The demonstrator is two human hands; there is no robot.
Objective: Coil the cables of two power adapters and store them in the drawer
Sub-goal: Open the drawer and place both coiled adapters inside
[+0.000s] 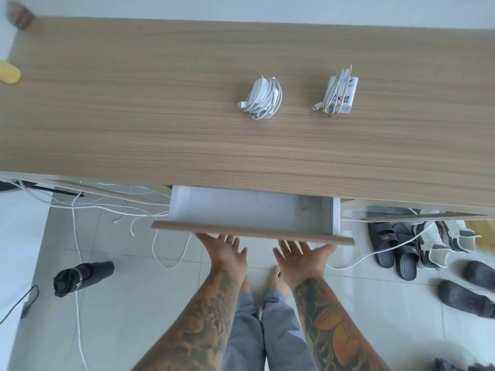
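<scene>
Two white power adapters lie on the wooden desk, each with its cable wound around it: a rounded one (263,99) and, to its right, a flat one with black handwriting (339,93). Below the desk's front edge the white drawer (328,210) stands pulled out, nothing visible inside, with a wooden front panel (251,231). My left hand (225,254) and my right hand (302,257) are palm-up under that panel. Their fingertips are hidden beneath it, so I cannot see whether they curl around its lower edge.
The desk top (160,116) carries a yellow object (9,72) at its far left edge. Loose white cables (77,236) trail over the tiled floor at left, near a black cylindrical bottle (83,275). Sandals and shoes (401,246) crowd the floor at right.
</scene>
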